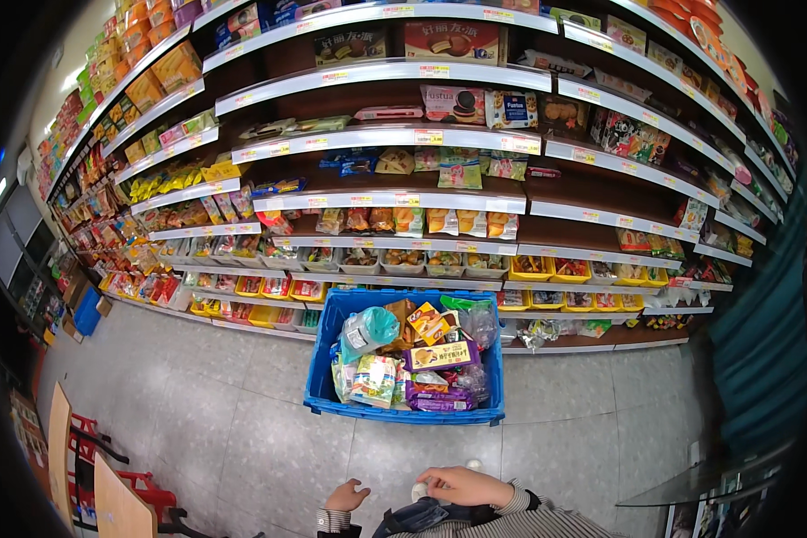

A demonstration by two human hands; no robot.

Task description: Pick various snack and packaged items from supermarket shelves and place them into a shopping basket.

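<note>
My left hand (pixel 347 495) is held low in front of me, its fingers loosely bent and apart, with nothing in it. Over my lap, my right hand (pixel 468 487) reaches across with its fingers stretched out, and I see nothing in it. Ahead of both hands, a blue plastic crate (pixel 403 416) stands on the floor against the shelves. Packaged snacks fill it: a yellow box (pixel 429 324), a purple and cream box (pixel 441 356), a purple packet (pixel 441 398) and a white and green bag (pixel 374 380). A teal plastic-wrapped item (pixel 368 331) lies at its left.
Tall shelves (pixel 377 202) of packaged snacks curve across the back, with yellow bins (pixel 531 268) on lower levels. Red-framed seats (pixel 143 489) with wooden panels stand at lower left. A dark teal curtain (pixel 762 332) hangs at right, above a glass edge (pixel 699 489). Grey tiles (pixel 592 421) cover the floor.
</note>
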